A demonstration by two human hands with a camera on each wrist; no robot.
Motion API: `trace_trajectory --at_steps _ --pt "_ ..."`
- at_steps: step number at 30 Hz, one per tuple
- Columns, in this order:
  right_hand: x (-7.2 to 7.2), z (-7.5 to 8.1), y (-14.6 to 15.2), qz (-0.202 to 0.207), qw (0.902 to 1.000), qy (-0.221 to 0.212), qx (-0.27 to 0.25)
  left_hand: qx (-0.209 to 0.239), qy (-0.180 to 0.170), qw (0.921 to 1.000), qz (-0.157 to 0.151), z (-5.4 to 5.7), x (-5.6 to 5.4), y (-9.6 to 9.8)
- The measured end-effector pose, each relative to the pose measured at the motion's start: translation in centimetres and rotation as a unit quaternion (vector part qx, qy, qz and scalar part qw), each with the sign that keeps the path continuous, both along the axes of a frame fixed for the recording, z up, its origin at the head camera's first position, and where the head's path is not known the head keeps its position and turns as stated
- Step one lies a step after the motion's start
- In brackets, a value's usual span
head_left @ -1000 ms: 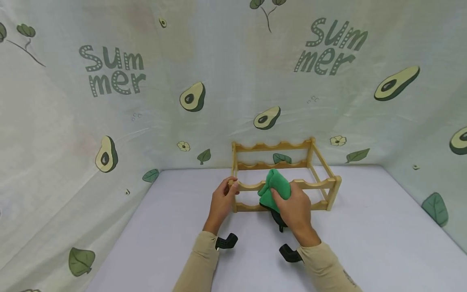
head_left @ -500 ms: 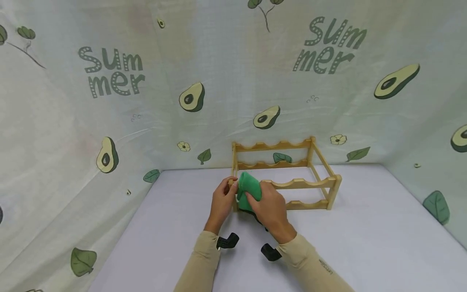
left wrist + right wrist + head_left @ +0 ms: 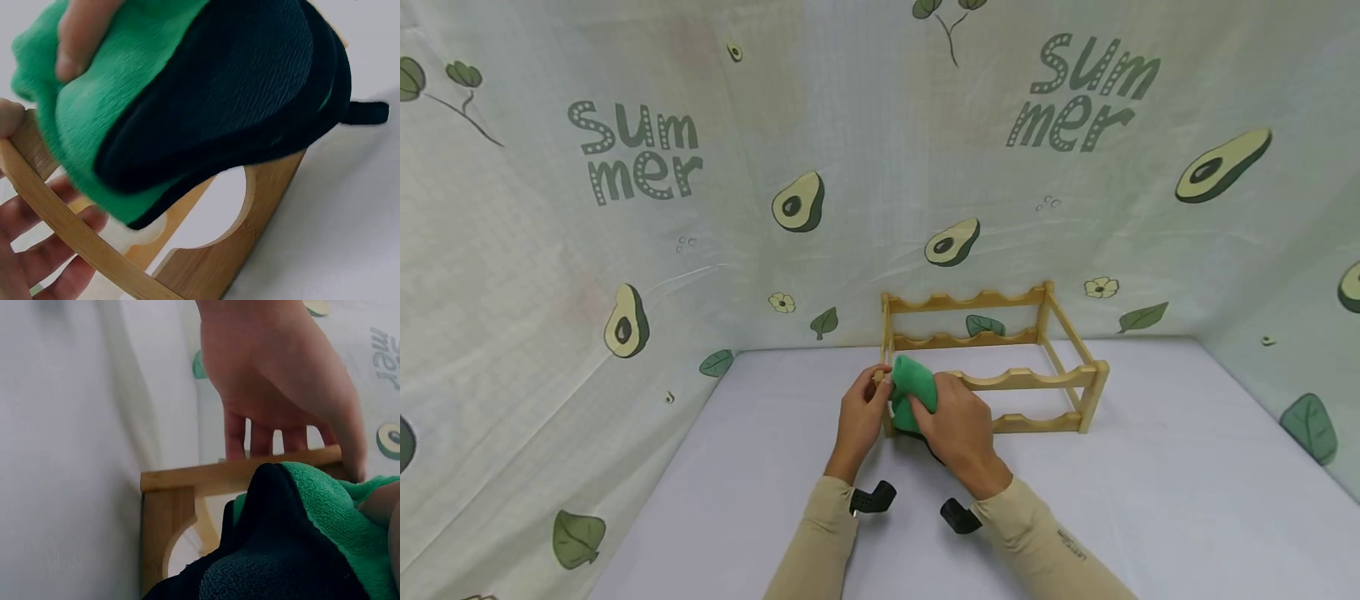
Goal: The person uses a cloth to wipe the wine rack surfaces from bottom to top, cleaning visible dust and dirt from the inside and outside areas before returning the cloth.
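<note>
A wooden rack [image 3: 1013, 380] with scalloped rails stands at the back of the table. My left hand [image 3: 861, 410] grips its front left corner post; in the left wrist view its fingers [image 3: 59, 265] reach behind a wooden bar. My right hand [image 3: 958, 425] holds a bunched cleaning cloth [image 3: 914, 385], green on one side and dark on the other. The thumb presses into the green part. The cloth sits against the left end of the front rails, close beside my left thumb, and covers part of the wood. A dark loop [image 3: 367, 113] sticks out from the cloth.
The rack stands on a pale tabletop [image 3: 1180, 467]. Right behind it hangs a curtain [image 3: 865, 108] printed with avocados and leaves. Both wrists carry black camera mounts [image 3: 875, 497] close to each other above the table.
My right hand has carried the cloth left along the front of the rack, from its middle to the left end. My left hand keeps its grip on the corner post.
</note>
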State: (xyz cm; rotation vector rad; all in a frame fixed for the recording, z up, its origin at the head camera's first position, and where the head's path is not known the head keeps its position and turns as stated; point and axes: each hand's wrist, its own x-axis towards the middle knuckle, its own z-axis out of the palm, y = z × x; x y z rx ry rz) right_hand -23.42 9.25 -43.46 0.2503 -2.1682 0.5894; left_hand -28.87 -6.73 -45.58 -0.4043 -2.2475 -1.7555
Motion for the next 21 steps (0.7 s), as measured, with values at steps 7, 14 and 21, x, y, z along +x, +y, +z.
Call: trace_trajectory --at_steps 7,14,21 --pt "0.8 0.1 1.8 -0.016 0.9989 -0.011 -0.043 0.008 0.0 0.9999 -0.011 0.1 0.0 0.1" --pt "1.6 0.4 4.4 -0.034 0.9957 -0.026 -0.082 0.003 -0.001 0.9999 -0.014 0.1 0.0 0.2" --pt "1.9 0.5 8.0 -0.066 0.9909 -0.057 -0.103 0.004 0.003 1.0 -0.007 0.0 -0.1 0.3"
